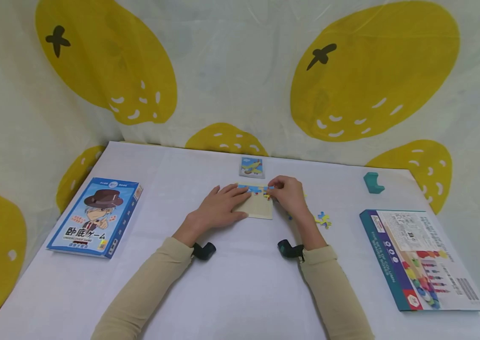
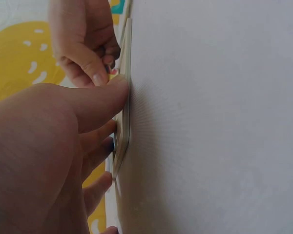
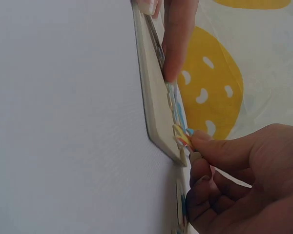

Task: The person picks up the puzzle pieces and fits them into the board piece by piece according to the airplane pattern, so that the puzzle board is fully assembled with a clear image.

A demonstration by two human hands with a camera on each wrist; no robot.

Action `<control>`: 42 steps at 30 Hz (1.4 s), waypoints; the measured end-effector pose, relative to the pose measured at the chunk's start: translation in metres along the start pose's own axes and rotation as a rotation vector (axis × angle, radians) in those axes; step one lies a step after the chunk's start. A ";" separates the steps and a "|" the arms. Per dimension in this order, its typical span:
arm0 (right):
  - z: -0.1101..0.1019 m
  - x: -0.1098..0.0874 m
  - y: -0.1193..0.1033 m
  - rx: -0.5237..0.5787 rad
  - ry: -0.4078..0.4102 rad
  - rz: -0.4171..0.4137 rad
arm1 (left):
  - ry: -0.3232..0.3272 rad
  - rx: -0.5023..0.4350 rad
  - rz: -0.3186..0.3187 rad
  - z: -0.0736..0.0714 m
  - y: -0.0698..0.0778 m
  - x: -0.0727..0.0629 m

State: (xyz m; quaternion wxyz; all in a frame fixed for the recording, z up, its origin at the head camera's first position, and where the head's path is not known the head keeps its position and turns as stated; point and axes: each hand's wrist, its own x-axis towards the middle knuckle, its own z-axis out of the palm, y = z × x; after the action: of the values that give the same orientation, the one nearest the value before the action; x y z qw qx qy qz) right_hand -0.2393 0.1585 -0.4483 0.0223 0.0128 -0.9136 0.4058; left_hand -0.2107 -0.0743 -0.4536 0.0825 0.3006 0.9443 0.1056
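Note:
A small pale puzzle board (image 1: 257, 210) lies on the table, with blue puzzle pieces (image 1: 256, 190) set along its far edge. My left hand (image 1: 217, 208) rests on the board's left side, fingers extended over the pieces and thumb at the near edge. At the far right corner, my right hand (image 1: 292, 198) pinches a yellow, red and blue puzzle piece (image 3: 182, 136) between thumb and index finger. In the right wrist view that piece is tilted at the board's edge; whether it is seated cannot be told. Loose puzzle pieces (image 1: 324, 220) lie right of the right hand.
Behind the board is a small square airplane picture (image 1: 252, 167). A blue game box (image 1: 95, 217) lies at the left, a larger teal-edged box (image 1: 422, 259) at the right. A teal block (image 1: 373, 183) stands at the back right, before the patterned curtain (image 1: 231, 71).

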 end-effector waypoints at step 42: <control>0.009 0.011 -0.020 -0.170 -0.114 -0.014 | 0.006 -0.017 0.003 0.000 0.001 -0.001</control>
State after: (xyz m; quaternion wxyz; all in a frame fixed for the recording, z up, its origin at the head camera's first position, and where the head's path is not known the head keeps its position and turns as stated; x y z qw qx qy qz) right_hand -0.2494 0.1380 -0.4392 -0.0260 0.0403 -0.9444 0.3252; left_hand -0.2093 -0.0746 -0.4533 0.0821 0.3008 0.9432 0.1149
